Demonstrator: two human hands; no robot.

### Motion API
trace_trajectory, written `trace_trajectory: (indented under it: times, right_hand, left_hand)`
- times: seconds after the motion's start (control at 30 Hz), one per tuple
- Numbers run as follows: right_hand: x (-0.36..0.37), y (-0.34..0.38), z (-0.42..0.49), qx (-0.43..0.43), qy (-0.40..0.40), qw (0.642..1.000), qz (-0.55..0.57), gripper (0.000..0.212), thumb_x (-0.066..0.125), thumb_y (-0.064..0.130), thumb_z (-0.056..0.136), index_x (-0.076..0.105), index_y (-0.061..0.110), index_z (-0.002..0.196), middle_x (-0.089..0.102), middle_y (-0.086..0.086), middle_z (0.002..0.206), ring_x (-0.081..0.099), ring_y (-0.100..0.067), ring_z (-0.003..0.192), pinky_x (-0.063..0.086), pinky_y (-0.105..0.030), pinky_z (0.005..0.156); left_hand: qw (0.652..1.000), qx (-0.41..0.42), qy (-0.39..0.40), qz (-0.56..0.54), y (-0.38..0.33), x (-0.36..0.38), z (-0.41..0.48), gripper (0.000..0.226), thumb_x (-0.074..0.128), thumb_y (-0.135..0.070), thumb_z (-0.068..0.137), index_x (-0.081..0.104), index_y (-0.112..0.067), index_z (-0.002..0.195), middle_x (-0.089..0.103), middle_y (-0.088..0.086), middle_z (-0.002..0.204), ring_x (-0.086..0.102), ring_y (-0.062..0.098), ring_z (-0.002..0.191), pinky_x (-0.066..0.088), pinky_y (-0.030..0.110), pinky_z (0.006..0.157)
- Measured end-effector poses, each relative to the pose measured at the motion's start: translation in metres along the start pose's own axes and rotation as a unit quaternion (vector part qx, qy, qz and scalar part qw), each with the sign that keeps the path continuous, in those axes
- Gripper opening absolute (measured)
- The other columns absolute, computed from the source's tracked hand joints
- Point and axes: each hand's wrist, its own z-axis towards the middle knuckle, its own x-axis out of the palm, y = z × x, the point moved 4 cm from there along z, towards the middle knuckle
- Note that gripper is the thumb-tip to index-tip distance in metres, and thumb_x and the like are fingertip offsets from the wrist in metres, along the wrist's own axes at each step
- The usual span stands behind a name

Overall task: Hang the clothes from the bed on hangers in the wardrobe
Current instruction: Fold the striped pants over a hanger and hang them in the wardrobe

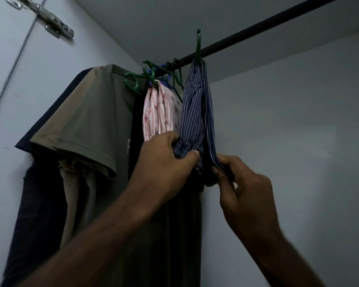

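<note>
Inside the grey wardrobe (298,121), the striped garment (195,104) hangs with its long axis vertical from a green hanger (198,46) on the rail (257,27), directly above our hands. Our left hand (164,160) bunches its lower end in a tight grip, and our right hand (245,183) pinches the edge just beside it.

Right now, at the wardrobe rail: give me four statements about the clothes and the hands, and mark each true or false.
1. The left hand and the right hand both hold the navy striped garment. True.
2. That garment hangs from a blue hanger. False: its green hanger hooks over the rail.
3. The pink striped garment hangs to the left of the navy one. True.
4. The grey T-shirt lies folded on a shelf. False: it hangs at the left of the rail.
</note>
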Motion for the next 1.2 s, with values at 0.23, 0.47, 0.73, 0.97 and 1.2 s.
trace_trajectory:
  times: [0.23, 0.47, 0.73, 0.97, 1.2]
  right_hand:
    - [0.014, 0.020, -0.001, -0.002, -0.053, 0.999, -0.004, 0.040, 0.055, 0.026, 0.091, 0.065, 0.014, 0.127, 0.076, 0.002, 0.096, 0.072, -0.012, 0.077, 0.058, -0.029, 0.070]
    - [0.038, 0.042, -0.016, -0.028, -0.039, 0.998, 0.033, 0.051, 0.062, 0.010, 0.085, 0.057, 0.010, 0.136, 0.064, -0.001, 0.130, 0.059, -0.012, 0.122, 0.052, -0.039, 0.099]
    - [0.040, -0.043, -0.014, 0.050, -0.082, 0.993, -0.068, 0.068, 0.063, 0.034, 0.078, 0.042, 0.023, 0.142, 0.052, -0.007, 0.143, 0.048, -0.025, 0.133, 0.042, -0.058, 0.102]
    - [0.024, -0.066, -0.008, 0.019, -0.143, 0.984, -0.100, 0.060, 0.049, -0.002, 0.067, 0.068, 0.013, 0.123, 0.073, -0.009, 0.087, 0.061, -0.021, 0.070, 0.053, -0.030, 0.066]
    - [0.024, -0.070, -0.030, 0.092, -0.119, 0.983, 0.105, 0.037, 0.064, 0.045, 0.083, 0.073, 0.018, 0.107, 0.072, 0.007, 0.108, 0.065, -0.001, 0.098, 0.051, -0.022, 0.087]
  left_hand:
    - [0.998, -0.022, -0.010, -0.053, 0.000, -0.005, 0.005, 0.027, 0.065, -0.027, 0.090, 0.064, -0.013, 0.067, 0.066, -0.004, 0.058, 0.062, 0.006, 0.050, 0.047, 0.021, 0.047]
    - [0.993, -0.081, 0.031, 0.084, -0.002, -0.012, 0.026, 0.041, 0.075, -0.051, 0.073, 0.066, -0.011, 0.074, 0.066, 0.002, 0.063, 0.064, 0.012, 0.052, 0.048, 0.024, 0.045]
    - [0.969, -0.175, 0.045, -0.167, 0.004, -0.018, 0.022, 0.021, 0.065, -0.020, 0.091, 0.067, 0.000, 0.096, 0.074, 0.009, 0.091, 0.073, 0.018, 0.072, 0.057, 0.027, 0.054]
    - [0.967, -0.166, 0.040, -0.191, 0.004, -0.020, 0.019, 0.024, 0.061, -0.022, 0.094, 0.064, -0.003, 0.109, 0.073, 0.005, 0.102, 0.073, 0.017, 0.083, 0.057, 0.029, 0.059]
    - [0.965, -0.176, 0.033, -0.192, 0.008, -0.019, 0.017, 0.023, 0.055, -0.022, 0.097, 0.063, -0.003, 0.108, 0.071, 0.006, 0.103, 0.073, 0.014, 0.073, 0.054, 0.026, 0.052]
